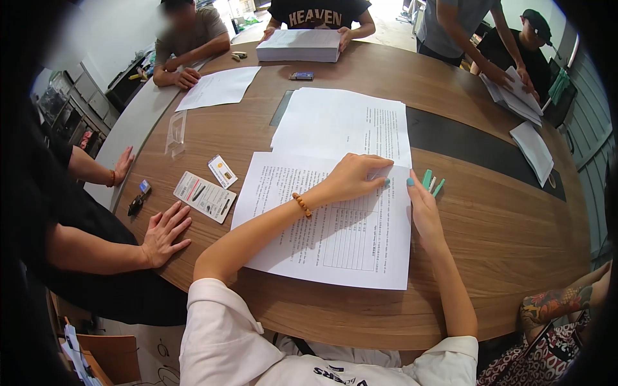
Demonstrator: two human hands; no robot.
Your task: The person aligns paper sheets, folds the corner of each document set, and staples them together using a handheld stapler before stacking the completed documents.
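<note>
Printed sheets (302, 241) lie before me on the wooden table, overlapping a second stack of printed pages (341, 122) behind them. My left hand (360, 177) rests over the upper part of the near sheets, its thumb and fingers close together near the right side; whether paper is between them is hidden. A beaded bracelet is on that wrist. At the right edge of the paper is my right hand (425, 209), thumb at the edge and fingers partly hidden, so its grip is unclear. A green stapler-like object (432, 183) lies just right of it.
A co-worker's hand (166, 237) lies flat at left, near a packaged card (205, 196) and a small card (222, 171). Across the table, people handle a thick paper stack (300, 46) and loose papers (512, 96). A clear holder (176, 134) stands at left.
</note>
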